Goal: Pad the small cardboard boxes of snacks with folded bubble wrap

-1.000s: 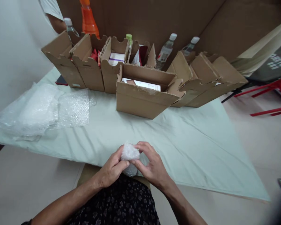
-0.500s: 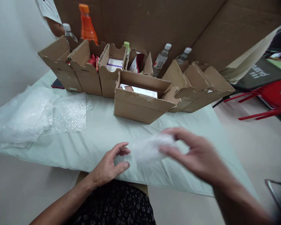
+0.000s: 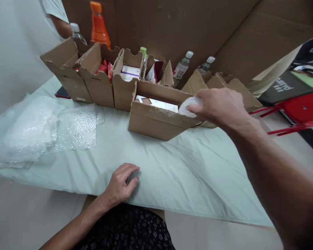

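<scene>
Held the bubble-wrapped bundle [image 3: 184, 105] in the right hand [image 3: 223, 104], right of the frame's centre, with fingers [image 3: 194, 109] pinched on its right end. Had the bundle partly inside the right part of the cardboard box [image 3: 156, 121], beside the white carton [image 3: 158, 103]. Kept the left hand [image 3: 120, 182] at lower centre, by the desk's [image 3: 167, 170] near edge, loosely curled, thumb apart, gripping nothing.

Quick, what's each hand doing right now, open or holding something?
Left hand: open, fingers loosely curled, holding nothing.
Right hand: closed on a bubble-wrapped bundle at the right end of the front cardboard box.
</scene>
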`<state>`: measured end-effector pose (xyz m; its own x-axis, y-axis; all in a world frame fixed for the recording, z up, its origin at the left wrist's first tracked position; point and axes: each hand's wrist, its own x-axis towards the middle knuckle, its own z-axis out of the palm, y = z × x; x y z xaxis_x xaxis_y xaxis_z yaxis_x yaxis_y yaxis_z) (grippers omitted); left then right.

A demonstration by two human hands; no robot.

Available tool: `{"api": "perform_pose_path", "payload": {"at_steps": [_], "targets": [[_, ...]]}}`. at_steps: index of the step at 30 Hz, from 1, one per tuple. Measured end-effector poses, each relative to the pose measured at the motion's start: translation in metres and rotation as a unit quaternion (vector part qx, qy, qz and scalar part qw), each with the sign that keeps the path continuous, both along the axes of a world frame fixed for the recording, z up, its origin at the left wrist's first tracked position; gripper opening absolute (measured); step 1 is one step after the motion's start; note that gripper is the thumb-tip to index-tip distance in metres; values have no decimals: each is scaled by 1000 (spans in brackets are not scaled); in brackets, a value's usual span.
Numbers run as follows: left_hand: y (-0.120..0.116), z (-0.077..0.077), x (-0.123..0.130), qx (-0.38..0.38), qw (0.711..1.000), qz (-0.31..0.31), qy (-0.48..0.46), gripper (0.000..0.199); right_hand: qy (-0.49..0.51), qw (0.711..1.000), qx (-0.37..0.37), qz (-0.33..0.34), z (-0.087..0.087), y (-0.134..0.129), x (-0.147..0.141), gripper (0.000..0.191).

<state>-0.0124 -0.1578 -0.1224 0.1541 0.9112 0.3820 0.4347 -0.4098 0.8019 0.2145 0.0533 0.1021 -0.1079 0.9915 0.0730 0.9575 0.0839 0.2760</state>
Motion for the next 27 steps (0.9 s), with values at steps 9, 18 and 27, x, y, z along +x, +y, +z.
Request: {"api": "perform_pose_path", "payload": {"at_steps": [9,18,27], "targets": [[0,1,0,10,1000,-8,-8,23,21,985,-165,52,1,24,-1,26],[1,0,0,8,1000,-9,-2,22,8,977,-205,64,-18,51,-3,13],[1,-6,0,30,1000,-6,0,21,44,982,-174,56,-14,45,10,31]]}}
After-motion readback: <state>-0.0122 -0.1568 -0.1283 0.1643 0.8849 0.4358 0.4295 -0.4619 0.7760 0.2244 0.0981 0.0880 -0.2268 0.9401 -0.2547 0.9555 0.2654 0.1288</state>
